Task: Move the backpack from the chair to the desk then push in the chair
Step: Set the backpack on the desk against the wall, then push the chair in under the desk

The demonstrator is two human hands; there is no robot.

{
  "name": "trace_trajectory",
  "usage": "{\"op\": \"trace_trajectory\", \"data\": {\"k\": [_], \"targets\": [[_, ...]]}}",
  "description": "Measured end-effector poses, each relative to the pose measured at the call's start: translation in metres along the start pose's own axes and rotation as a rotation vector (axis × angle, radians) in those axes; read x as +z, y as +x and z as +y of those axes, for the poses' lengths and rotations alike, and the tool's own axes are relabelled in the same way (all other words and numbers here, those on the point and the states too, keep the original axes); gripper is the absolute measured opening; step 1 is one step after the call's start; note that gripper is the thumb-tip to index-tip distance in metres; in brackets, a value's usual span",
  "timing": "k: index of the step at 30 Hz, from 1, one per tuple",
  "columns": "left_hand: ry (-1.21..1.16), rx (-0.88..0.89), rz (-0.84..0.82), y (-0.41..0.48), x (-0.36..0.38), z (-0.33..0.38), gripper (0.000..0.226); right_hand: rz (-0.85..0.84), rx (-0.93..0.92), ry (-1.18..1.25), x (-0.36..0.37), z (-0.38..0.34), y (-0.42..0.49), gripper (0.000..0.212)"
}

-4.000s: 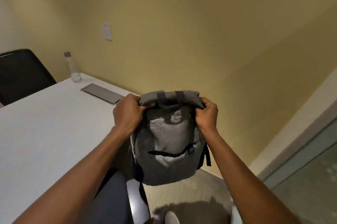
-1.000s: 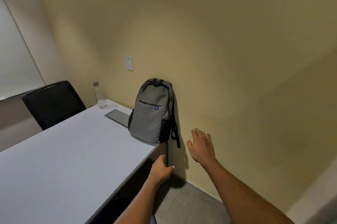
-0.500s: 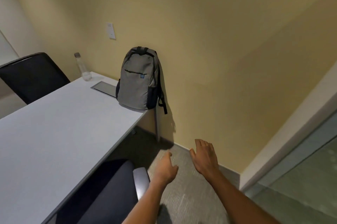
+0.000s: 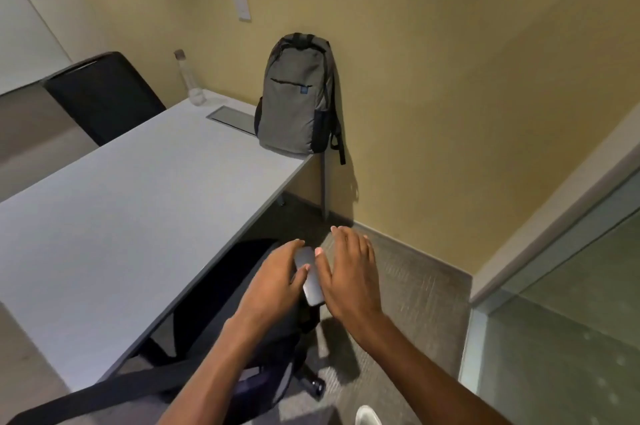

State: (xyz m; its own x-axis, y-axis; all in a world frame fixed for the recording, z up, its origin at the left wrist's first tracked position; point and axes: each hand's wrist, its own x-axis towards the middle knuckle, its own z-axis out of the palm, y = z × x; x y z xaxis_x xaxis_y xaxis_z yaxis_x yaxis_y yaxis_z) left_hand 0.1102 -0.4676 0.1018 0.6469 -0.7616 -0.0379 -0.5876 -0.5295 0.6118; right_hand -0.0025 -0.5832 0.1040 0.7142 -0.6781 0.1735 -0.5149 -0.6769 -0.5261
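The grey backpack [image 4: 298, 95] stands upright on the far right corner of the white desk [image 4: 121, 203], leaning against the yellow wall, one black strap hanging over the desk's edge. Below me a dark office chair [image 4: 242, 286] sits partly under the desk's near edge. Its silver-grey armrest [image 4: 310, 274] shows between my hands. My left hand [image 4: 273, 282] rests on the armrest's left side with fingers spread. My right hand [image 4: 348, 272] hovers flat just to the right of the armrest, fingers apart, holding nothing.
A clear water bottle [image 4: 188, 80] and a recessed grey cable panel [image 4: 232, 118] sit at the desk's far end. A second black chair [image 4: 104, 92] stands behind the desk at left. A glass partition [image 4: 561, 320] bounds the carpeted floor on the right.
Both hands let go of the backpack, which now stands on the desk. They have dropped down and forward, and now sit at the chair's armrest. The view has tilted down.
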Motion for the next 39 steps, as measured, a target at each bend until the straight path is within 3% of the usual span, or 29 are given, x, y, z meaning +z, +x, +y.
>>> {"op": "trace_trajectory", "data": {"k": [6,13,22,27,39], "targets": [[0.052,0.044,0.109,-0.099,-0.090,-0.071,0.052,0.057,-0.134,-0.061,0.022,-0.123,-0.090,0.063],[0.065,0.068,0.171,-0.185,-0.131,-0.154,0.047,-0.026,-0.237,-0.155,0.067,-0.186,-0.165,0.067],[0.317,-0.006,0.067,-0.253,-0.115,-0.232,0.062,-0.204,-0.232,-0.315,0.121,-0.177,-0.204,0.067],[0.466,-0.013,0.097,-0.252,-0.109,-0.229,0.061,-0.222,-0.251,-0.344,0.121,-0.158,-0.195,0.066],[0.551,-0.025,0.149,-0.233,-0.093,-0.221,0.049,-0.207,-0.279,-0.341,0.106,-0.132,-0.166,0.051]]}}
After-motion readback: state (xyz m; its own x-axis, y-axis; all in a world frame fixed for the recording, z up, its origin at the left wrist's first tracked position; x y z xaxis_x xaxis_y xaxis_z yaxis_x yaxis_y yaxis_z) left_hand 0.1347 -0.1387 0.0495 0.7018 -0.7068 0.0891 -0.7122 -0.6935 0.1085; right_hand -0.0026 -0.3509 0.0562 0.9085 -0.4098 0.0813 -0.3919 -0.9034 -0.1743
